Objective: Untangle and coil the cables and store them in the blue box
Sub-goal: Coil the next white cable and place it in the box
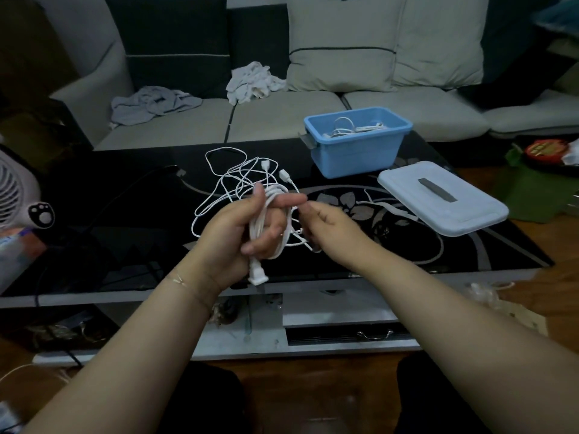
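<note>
White thin cable [269, 214] loops sit wound round my left hand [241, 227] so they stay neat. My right hand [326, 223] pinches the loose end. Far right waits the blue plastic box [357, 151].

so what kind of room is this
Most likely a home living room: a light sofa with cushions and crumpled clothes, a black glass coffee table before it, and a small fan nearby.

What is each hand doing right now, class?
Left hand: grips a coiled white cable wound around its fingers.
Right hand: fingers curled, pinching a strand of that cable.
</note>
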A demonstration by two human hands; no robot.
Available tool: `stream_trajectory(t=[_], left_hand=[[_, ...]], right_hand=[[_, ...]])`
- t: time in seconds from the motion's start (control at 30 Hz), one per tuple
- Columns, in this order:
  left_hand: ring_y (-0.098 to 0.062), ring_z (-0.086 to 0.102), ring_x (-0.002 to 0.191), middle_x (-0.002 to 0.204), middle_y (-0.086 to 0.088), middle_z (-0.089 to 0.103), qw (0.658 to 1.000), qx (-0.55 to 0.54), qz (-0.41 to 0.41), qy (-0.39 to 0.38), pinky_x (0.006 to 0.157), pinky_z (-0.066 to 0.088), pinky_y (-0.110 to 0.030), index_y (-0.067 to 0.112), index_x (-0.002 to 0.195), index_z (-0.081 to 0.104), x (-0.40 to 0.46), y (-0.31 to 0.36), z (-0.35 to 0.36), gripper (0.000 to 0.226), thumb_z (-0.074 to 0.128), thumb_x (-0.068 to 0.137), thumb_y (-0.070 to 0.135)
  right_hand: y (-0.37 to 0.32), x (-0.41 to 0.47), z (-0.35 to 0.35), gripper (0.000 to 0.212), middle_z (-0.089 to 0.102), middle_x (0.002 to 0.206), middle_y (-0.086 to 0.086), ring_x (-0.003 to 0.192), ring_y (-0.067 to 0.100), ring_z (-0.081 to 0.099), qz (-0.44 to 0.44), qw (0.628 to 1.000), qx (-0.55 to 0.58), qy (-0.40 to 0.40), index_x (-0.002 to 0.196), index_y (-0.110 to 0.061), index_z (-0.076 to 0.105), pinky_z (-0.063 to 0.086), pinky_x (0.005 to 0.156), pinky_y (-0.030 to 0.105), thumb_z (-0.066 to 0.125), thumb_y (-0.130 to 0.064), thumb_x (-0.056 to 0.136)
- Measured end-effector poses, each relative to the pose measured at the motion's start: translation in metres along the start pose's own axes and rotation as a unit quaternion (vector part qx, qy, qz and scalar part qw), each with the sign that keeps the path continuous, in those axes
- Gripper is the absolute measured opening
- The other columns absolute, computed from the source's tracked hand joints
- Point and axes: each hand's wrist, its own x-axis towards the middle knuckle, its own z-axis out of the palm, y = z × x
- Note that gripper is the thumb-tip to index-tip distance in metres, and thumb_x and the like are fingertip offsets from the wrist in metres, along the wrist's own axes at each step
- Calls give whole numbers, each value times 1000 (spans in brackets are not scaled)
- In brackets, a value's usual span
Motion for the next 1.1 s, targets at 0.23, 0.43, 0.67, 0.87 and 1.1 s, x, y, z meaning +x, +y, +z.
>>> stream_trajectory(t=[0.23,0.43,0.67,0.87,1.1], left_hand=[[-3,30,35,67,3,63,987,-64,59,136,44,28,-15,0,113,58,-3,12,-7,48,22,102,31],[-6,45,41,85,-2,75,965,25,95,242,45,40,-15,0,118,53,-1,11,-4,47,24,105,34],[-7,53,45,92,1,75,924,256,96,269,50,45,-18,8,123,46,-1,3,-2,40,22,105,35],[-12,64,71,83,3,73,822,508,10,257,66,50,-30,8,108,55,-1,-8,-4,42,27,103,40],[-14,46,44,46,2,45,876,470,-35,101,45,37,-18,29,60,62,-9,-5,17,63,15,85,62]], right_hand=[[-16,-20,21,32,63,79,2,81,27,60,-29,952,-285,-103,86,-21,57,45,70,36,35,-40,100],[-29,-30,36,27,64,83,13,78,37,58,-135,906,-377,-136,98,-12,46,38,59,39,34,-36,101],[-37,-30,33,27,62,87,10,85,34,57,-191,891,-393,-123,99,-14,49,29,62,34,34,-36,101],[-41,-31,27,28,65,91,8,83,31,61,-227,896,-369,-96,101,-13,53,44,65,38,38,-36,100],[-36,-19,-8,35,64,80,-1,77,26,60,-194,921,-337,-38,83,-23,50,40,60,34,32,-52,90]])
